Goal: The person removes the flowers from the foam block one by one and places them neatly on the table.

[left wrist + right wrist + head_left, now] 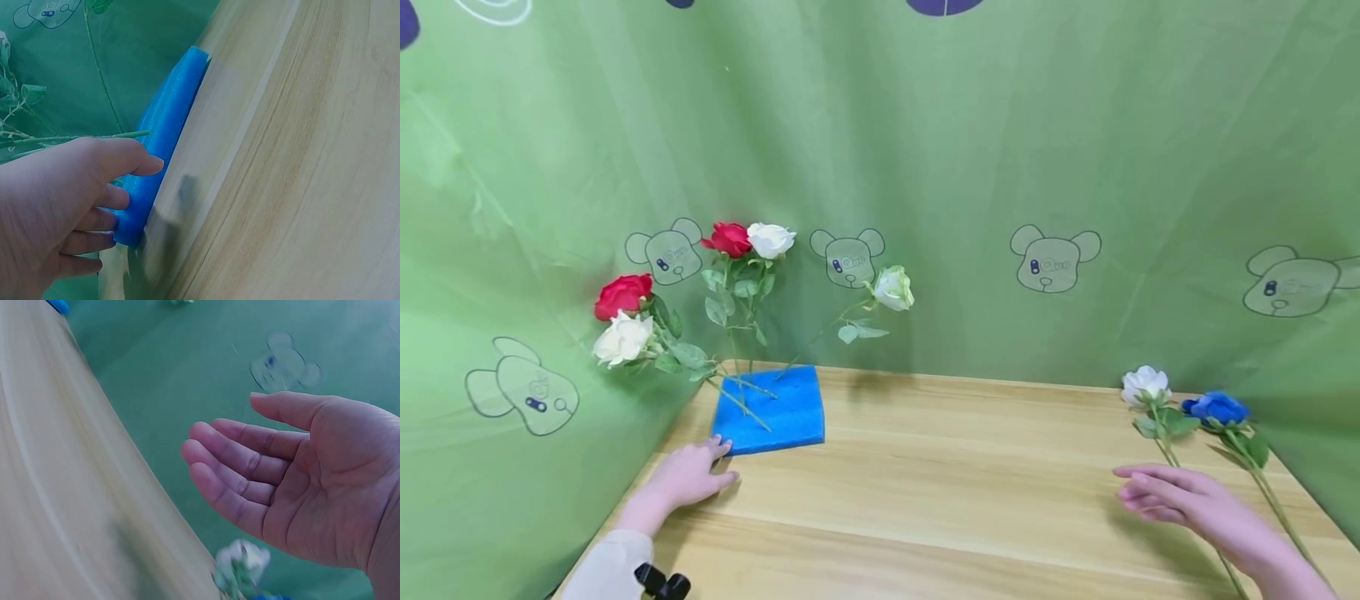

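Note:
My left hand (688, 475) rests its fingertips at the near left corner of a blue foam block (797, 421); its thumb stands apart from the fingers. In the left wrist view, the thumb overlaps the foam's (164, 134) front edge. Several artificial roses stand in the foam: a red rose (623, 297) and a white rose (623, 338) lean left, another red rose (727, 239) and white rose (771, 240) stand taller, and a pale green rose (894, 288) leans right. Nothing is in my right hand (1195, 504), its fingers loosely extended above the lying stems.
At the right of the wooden table (940, 492) lie a white rose (1146, 387) and a blue rose (1217, 408), their stems running toward the near edge. A green curtain (955, 167) with bear prints encloses the back and sides.

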Motion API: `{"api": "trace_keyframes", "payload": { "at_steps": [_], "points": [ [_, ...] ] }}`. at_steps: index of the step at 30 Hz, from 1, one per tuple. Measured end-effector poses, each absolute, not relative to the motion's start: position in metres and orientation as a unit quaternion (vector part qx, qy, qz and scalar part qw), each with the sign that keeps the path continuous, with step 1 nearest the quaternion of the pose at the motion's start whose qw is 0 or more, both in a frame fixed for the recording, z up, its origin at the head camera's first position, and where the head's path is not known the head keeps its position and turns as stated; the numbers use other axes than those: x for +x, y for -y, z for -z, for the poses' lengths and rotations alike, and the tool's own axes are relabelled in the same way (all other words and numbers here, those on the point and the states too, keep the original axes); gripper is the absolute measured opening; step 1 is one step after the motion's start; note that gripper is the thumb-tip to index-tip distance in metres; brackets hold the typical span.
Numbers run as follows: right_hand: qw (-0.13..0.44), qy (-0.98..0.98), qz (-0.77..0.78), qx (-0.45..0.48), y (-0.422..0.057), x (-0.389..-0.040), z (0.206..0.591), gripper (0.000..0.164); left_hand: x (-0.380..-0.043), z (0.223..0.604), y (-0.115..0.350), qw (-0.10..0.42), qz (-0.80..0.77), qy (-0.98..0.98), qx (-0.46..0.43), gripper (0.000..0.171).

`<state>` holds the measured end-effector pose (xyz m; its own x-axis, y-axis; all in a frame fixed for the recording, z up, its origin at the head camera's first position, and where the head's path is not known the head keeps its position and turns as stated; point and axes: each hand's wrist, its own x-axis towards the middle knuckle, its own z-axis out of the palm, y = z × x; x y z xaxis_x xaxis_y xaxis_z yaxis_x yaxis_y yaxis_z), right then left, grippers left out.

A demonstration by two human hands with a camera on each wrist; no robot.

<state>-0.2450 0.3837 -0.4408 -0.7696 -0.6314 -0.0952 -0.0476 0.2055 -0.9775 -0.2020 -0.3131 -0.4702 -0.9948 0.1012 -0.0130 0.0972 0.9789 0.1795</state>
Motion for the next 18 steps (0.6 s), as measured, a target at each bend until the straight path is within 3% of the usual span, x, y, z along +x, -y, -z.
{"api": "trace_keyframes", "payload": {
  "at_steps": [4,9,18],
  "points": [
    [0.241,-0.748,0.566,-0.249,-0.356,-0.253,0.436,0.038,-0.204,0.474,0.315,0.014,-0.088,-0.995,0.052,0.067],
    [0.23,-0.781,0.522,-0.252,-0.321,-0.261,0.432,0.047,-0.205,0.475,0.315,0.012,-0.09,-0.994,0.053,0.067],
    [0.258,-0.779,0.504,-0.269,-0.269,-0.275,0.435,0.047,-0.204,0.472,0.315,0.011,-0.094,-0.994,0.053,0.068]
  ]
}}
